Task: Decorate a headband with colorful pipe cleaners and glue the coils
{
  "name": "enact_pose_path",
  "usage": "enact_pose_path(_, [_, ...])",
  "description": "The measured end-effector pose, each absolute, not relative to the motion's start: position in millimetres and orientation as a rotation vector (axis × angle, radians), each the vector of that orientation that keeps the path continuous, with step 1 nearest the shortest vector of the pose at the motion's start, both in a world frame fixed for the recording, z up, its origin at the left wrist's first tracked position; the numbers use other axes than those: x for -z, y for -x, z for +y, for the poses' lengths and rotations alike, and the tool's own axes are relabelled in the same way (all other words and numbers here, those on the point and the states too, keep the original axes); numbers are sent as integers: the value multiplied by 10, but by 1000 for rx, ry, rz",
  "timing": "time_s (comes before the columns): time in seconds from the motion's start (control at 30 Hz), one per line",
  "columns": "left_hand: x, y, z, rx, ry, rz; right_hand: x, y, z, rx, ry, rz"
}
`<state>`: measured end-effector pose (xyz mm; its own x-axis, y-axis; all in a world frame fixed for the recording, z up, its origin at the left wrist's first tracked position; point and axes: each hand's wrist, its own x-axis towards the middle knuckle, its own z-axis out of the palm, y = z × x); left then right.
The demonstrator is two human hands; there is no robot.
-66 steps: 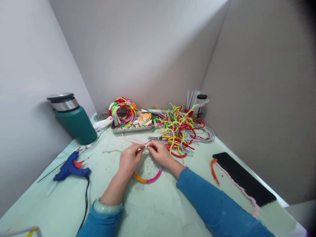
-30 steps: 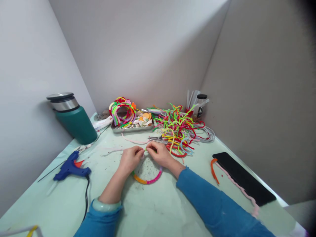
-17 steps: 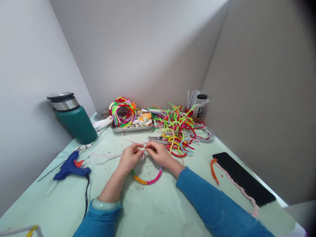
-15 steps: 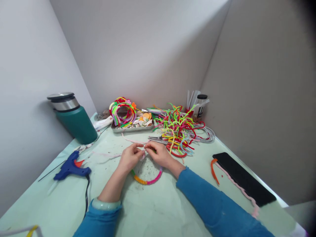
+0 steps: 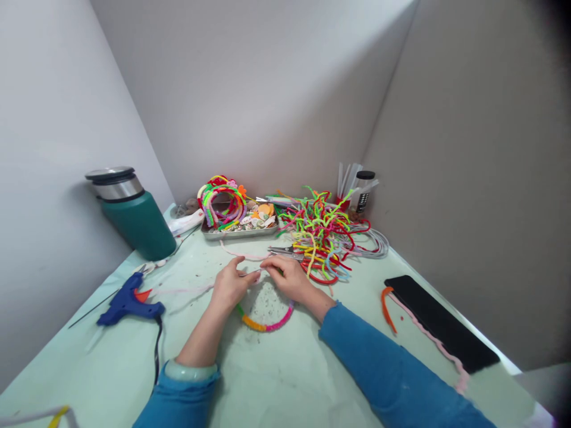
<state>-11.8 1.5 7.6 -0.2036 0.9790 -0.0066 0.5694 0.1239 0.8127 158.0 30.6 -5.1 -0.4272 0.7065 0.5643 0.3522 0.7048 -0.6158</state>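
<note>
Hoop, lower centre, is pinched by the right hand; at the left hand, fingers are parted, any grasp unconfirmed. Pink strand is now shifted leftward, its end loose; work is judged unfinished.

3 grey walls, diagonal shadow across the back wall, pale green tabletop

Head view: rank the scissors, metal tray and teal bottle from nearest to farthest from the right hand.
1. Scissors, just beyond the right hand.
2. Metal tray, farther back and left.
3. Teal bottle, far over on the left.
</note>
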Motion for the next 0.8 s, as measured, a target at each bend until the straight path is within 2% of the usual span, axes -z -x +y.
enact_pose_path(0.37, [-176,67,-31,-873,-1624,2105,120,-1584,371,-456,933,-1977])
enact_pose_path(0.8, [-94,55,-44,-754,-2310,1888,131,-1574,384,-459,965,-1988])
